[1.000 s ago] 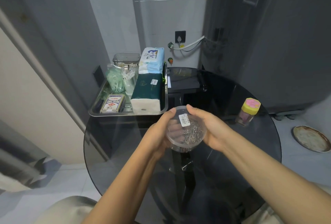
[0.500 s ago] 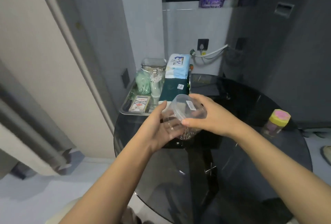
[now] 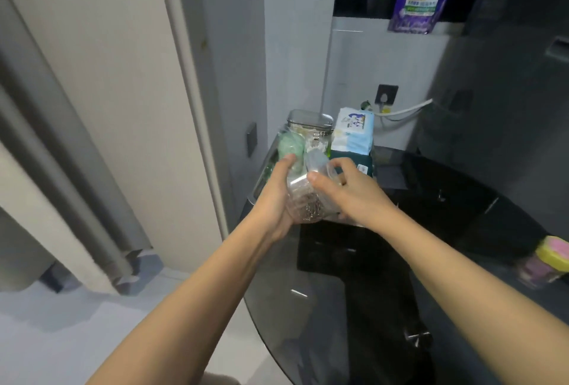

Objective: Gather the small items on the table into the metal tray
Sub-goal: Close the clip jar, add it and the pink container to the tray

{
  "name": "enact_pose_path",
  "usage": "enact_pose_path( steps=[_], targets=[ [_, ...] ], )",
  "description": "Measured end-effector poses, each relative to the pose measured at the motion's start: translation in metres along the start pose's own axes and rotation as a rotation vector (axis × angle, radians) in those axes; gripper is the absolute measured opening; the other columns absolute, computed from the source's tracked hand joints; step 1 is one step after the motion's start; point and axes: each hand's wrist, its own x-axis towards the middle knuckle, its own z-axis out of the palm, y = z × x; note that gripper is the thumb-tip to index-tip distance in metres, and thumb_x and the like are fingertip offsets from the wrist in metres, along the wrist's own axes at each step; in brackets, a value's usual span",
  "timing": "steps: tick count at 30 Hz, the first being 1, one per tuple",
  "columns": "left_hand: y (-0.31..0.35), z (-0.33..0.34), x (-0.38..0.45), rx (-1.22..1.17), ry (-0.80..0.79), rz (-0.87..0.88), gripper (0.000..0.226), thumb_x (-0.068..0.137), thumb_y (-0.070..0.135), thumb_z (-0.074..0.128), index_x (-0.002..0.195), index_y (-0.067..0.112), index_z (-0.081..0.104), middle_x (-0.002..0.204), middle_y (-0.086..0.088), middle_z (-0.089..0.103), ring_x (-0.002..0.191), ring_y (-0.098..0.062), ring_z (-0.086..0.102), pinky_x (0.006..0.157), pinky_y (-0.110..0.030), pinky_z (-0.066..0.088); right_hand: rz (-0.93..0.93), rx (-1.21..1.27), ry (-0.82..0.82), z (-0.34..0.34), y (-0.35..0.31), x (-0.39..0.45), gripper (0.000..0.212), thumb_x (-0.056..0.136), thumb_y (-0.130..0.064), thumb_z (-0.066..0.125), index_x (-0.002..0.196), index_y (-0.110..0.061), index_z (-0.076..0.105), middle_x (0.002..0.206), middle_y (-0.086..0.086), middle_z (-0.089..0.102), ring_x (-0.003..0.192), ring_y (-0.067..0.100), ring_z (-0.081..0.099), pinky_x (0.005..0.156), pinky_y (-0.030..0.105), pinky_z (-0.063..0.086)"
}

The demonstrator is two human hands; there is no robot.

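The left hand (image 3: 277,196) is cupping a small round clear plastic tub (image 3: 308,196) from its left side, palm turned inward, fingers curled round the wall and the thumb reaching up past the rim. Inside the tub a loose tangle of thin silvery metal clips is lying against the lower wall; the tub is tilting, its lid end pointing up and away. The right hand (image 3: 348,193) is pressing on the tub from its right, thumb laid across the near face and fingers bent over the top edge, so both hands are clamped on it. The tub is being held just above the near end of the shallow rectangular metal tray (image 3: 261,180), whose left rim alone is showing. Behind the tub, inside the tray, a pale green soft bundle in crinkled clear wrap (image 3: 289,146) is standing beside a clear square-lidded jar (image 3: 309,121), a light blue soft tissue pack (image 3: 354,132) and a dark green wrapped block (image 3: 358,161). Far right of the tub, on the dark round glass table (image 3: 446,224), a small jar with a yellow and pink cap (image 3: 548,261) is sitting, blurred.
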Motion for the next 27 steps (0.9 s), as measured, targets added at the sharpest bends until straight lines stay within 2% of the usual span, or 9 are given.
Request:
enact_pose_path(
  steps=[2,5,7,10,12,16,21,23,27],
  targets=[
    [0.005,-0.014,0.016,0.102,0.062,-0.003,0.053,0.088,0.059,0.034,0.115,0.026,0.066,0.115,-0.011,0.070,0.102,-0.026,0.067,0.091,-0.050,0.053,0.003,0.033,-0.033,0.002,-0.007,0.019,0.075,0.077,-0.067,0.050,0.139,-0.027,0.034,0.133,-0.001,0.053,0.112,0.017,0.056,0.093,0.037,0.047],
    [0.008,-0.030,0.035,0.384,0.220,0.051,0.061,0.094,0.059,0.022,0.119,0.024,0.065,0.113,-0.006,0.070,0.089,-0.017,0.067,0.087,-0.037,0.055,-0.036,0.038,-0.041,0.002,-0.013,0.043,0.080,0.078,-0.060,0.058,0.146,-0.034,0.025,0.150,-0.006,0.038,0.131,0.017,0.044,0.104,0.036,0.038],
    [0.006,-0.042,0.041,0.589,0.329,0.120,0.062,0.099,0.049,0.018,0.108,0.018,0.071,0.106,-0.009,0.073,0.088,-0.021,0.065,0.089,-0.035,0.049,-0.061,0.056,-0.017,0.002,-0.016,0.057,0.080,0.079,-0.053,0.063,0.146,-0.034,0.025,0.151,-0.008,0.036,0.131,0.013,0.042,0.101,0.031,0.037],
    [-0.008,-0.059,0.049,0.949,0.371,0.207,0.041,0.096,0.036,0.035,0.084,0.016,0.069,0.093,-0.008,0.072,0.096,-0.027,0.063,0.092,-0.035,0.041,-0.042,0.059,-0.042,0.004,-0.013,0.074,0.079,0.080,-0.046,0.066,0.147,-0.032,0.027,0.152,-0.007,0.034,0.134,0.015,0.039,0.100,0.029,0.036],
    [-0.017,-0.064,0.054,1.230,0.365,0.223,0.032,0.089,0.044,0.048,0.100,0.023,0.070,0.103,-0.002,0.070,0.107,-0.025,0.055,0.086,-0.034,0.030,-0.026,0.056,-0.070,0.007,-0.010,0.082,0.080,0.079,-0.043,0.068,0.147,-0.031,0.027,0.153,-0.006,0.033,0.137,0.018,0.037,0.102,0.032,0.037],
    [-0.026,-0.058,0.058,1.572,0.348,0.229,0.058,0.073,0.066,0.058,0.113,0.024,0.063,0.111,-0.002,0.065,0.110,-0.028,0.046,0.087,-0.038,0.027,-0.002,0.128,-0.055,0.011,-0.009,0.089,0.078,0.079,-0.034,0.071,0.145,-0.031,0.029,0.145,-0.005,0.038,0.120,0.011,0.042,0.087,0.025,0.039],
    [-0.028,-0.049,0.065,1.723,0.393,0.168,0.058,0.078,0.062,0.055,0.114,0.016,0.060,0.111,-0.010,0.065,0.110,-0.030,0.048,0.092,-0.040,0.029,0.069,0.222,-0.010,0.006,-0.006,0.091,0.080,0.076,-0.036,0.073,0.145,-0.032,0.032,0.145,0.001,0.042,0.126,0.019,0.047,0.081,0.023,0.044],
    [-0.027,-0.046,0.065,1.717,0.407,0.154,0.057,0.078,0.059,0.055,0.115,0.016,0.060,0.110,-0.010,0.065,0.109,-0.030,0.049,0.093,-0.039,0.030,0.080,0.239,-0.006,0.003,-0.007,0.090,0.079,0.077,-0.037,0.073,0.144,-0.032,0.033,0.139,0.003,0.046,0.121,0.019,0.050,0.070,0.017,0.043],
    [-0.028,-0.043,0.064,1.644,0.446,0.164,0.051,0.073,0.051,0.062,0.108,0.013,0.062,0.105,-0.009,0.067,0.102,-0.030,0.055,0.088,-0.036,0.034,0.060,0.277,0.010,0.002,-0.006,0.087,0.078,0.078,-0.033,0.073,0.145,-0.030,0.032,0.119,-0.007,0.044,0.111,0.012,0.048,0.063,0.012,0.038]
  ],
)
